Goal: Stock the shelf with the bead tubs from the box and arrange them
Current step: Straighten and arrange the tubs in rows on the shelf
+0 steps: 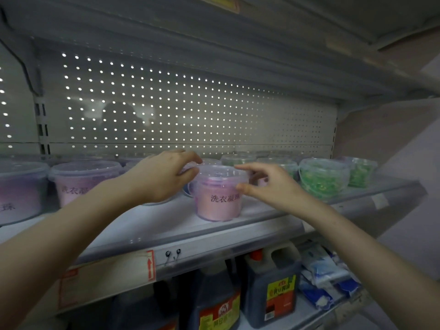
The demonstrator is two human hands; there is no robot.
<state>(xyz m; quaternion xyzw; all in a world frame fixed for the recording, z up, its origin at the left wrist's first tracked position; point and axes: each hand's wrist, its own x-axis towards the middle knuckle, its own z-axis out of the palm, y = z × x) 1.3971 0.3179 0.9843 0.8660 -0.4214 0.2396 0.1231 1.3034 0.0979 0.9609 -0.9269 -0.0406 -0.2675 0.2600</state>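
A clear tub of pink beads (pixel 217 198) with black lettering stands upright on the white shelf (pixel 152 225), near its front edge. My left hand (pixel 162 176) rests against the tub's left rim, thumb and fingers touching the lid. My right hand (pixel 264 184) hovers at the tub's right side, fingers spread, the thumb tip at the rim. More pink tubs (pixel 83 179) line the shelf to the left. Green bead tubs (pixel 323 177) stand in rows to the right. The box is out of view.
A perforated back panel (pixel 190 110) closes the shelf behind the tubs. The shelf above (pixel 214 51) hangs low overhead. Below, dark soy sauce jugs (pixel 271 284) and blue-white packets (pixel 326 275) fill the lower shelf. A price strip (pixel 171 256) runs along the front edge.
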